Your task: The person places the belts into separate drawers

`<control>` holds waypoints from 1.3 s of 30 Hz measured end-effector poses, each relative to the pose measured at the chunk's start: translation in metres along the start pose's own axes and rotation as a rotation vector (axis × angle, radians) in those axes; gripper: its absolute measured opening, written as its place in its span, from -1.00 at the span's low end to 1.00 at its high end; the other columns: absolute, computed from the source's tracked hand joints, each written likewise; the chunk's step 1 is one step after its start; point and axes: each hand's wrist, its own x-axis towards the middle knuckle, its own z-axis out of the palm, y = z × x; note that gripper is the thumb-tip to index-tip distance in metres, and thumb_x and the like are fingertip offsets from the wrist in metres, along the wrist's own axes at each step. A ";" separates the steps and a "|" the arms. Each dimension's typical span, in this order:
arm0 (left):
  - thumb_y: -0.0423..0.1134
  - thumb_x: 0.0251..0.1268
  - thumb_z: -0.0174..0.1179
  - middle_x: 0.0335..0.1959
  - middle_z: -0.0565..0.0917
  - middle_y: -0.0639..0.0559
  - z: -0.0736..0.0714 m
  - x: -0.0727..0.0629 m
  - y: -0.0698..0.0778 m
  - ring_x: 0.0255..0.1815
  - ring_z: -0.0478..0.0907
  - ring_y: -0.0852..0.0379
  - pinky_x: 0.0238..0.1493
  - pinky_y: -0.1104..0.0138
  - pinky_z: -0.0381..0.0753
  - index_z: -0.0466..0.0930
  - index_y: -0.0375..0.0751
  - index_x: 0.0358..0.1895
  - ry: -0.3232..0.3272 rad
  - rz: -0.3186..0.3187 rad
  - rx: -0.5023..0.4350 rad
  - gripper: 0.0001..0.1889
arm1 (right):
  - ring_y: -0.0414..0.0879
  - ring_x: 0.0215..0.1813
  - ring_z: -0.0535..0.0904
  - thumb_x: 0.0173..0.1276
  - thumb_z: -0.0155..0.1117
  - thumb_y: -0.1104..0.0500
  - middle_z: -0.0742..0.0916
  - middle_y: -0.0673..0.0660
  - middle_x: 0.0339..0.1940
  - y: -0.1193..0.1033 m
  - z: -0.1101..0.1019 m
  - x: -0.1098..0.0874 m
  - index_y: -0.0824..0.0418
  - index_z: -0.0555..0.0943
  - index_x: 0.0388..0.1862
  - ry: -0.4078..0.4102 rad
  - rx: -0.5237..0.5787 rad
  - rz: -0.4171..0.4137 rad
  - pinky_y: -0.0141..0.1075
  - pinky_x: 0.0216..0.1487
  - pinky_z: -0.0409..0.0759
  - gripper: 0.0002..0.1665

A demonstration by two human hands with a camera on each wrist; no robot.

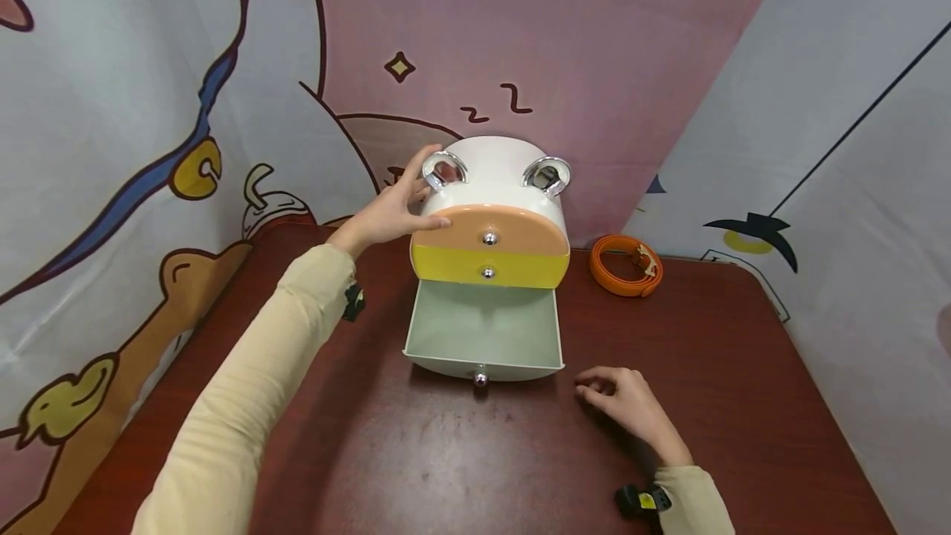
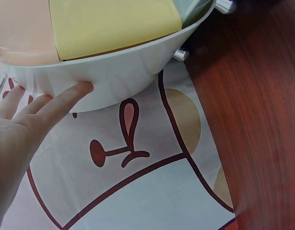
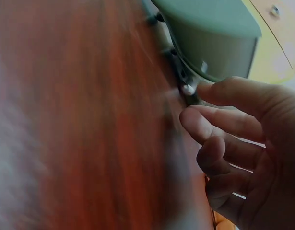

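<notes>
A small frog-like drawer cabinet point(image 1: 501, 157) with a white body and two silver ring eyes stands on the table. Its orange drawer point(image 1: 453, 229) and yellow drawer point(image 1: 446, 265) are closed, while the green bottom drawer point(image 1: 483, 324) is pulled out with nothing visible inside. My left hand point(image 1: 394, 206) rests against the cabinet's left side, its fingers point(image 2: 65, 100) nearly straight on the white wall and its thumb near the orange front. Loosely curled and holding nothing, my right hand point(image 1: 631, 404) is at the right of the green drawer, apart from it.
A coiled orange belt point(image 1: 605, 275) lies on the dark red wooden table point(image 1: 461, 469), right of the cabinet. Cartoon-printed cloth point(image 1: 594, 48) hangs behind the table and along its sides. A wrist camera point(image 1: 642, 502) sits at the right sleeve.
</notes>
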 end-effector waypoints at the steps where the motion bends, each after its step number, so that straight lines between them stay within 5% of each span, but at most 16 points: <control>1: -0.09 0.09 0.45 0.50 0.13 -0.06 0.000 0.000 0.000 0.44 0.12 -0.18 0.27 -0.16 0.22 -0.29 0.56 0.48 0.001 -0.002 0.001 0.12 | -0.28 -0.52 0.50 0.26 0.40 0.22 0.64 -0.13 -0.51 0.001 -0.002 0.000 0.18 0.73 -0.22 0.000 -0.001 0.001 -0.36 -0.48 0.49 -0.88; 11: -0.15 0.11 0.44 0.50 0.13 -0.09 0.000 0.001 0.001 0.45 0.10 -0.21 0.27 -0.17 0.20 -0.30 0.53 0.48 -0.011 -0.007 -0.021 0.13 | -0.22 -0.50 0.52 0.30 0.37 0.20 0.67 -0.07 -0.47 0.013 -0.014 0.006 0.24 0.71 -0.14 0.023 -0.001 0.031 -0.34 -0.47 0.49 -0.81; 19: -0.26 0.18 0.39 0.51 0.08 -0.21 -0.001 -0.015 0.035 0.44 0.07 -0.30 0.31 -0.14 0.15 -0.31 0.20 0.55 -0.027 -0.037 -0.013 0.10 | -0.16 -0.49 0.57 0.32 0.35 0.19 0.70 0.00 -0.43 0.019 -0.024 0.014 0.29 0.69 -0.09 0.059 0.006 0.059 -0.32 -0.47 0.52 -0.76; 26: -0.30 0.17 0.39 0.50 0.08 -0.22 -0.001 -0.016 0.036 0.44 0.06 -0.31 0.30 -0.15 0.15 -0.31 0.15 0.55 -0.028 -0.022 -0.026 0.10 | -0.10 -0.43 0.61 0.34 0.32 0.19 0.72 0.09 -0.34 0.022 -0.035 0.022 0.34 0.66 -0.03 0.098 -0.008 0.116 -0.32 -0.44 0.56 -0.70; 39: -0.31 0.18 0.38 0.49 0.09 -0.25 -0.001 -0.015 0.037 0.44 0.05 -0.33 0.32 -0.16 0.11 -0.31 0.11 0.55 -0.030 -0.016 -0.037 0.09 | 0.03 -0.20 0.64 0.34 0.34 0.14 0.68 0.22 -0.19 0.029 -0.050 0.045 0.39 0.57 0.11 0.135 -0.067 0.093 -0.23 -0.28 0.57 -0.55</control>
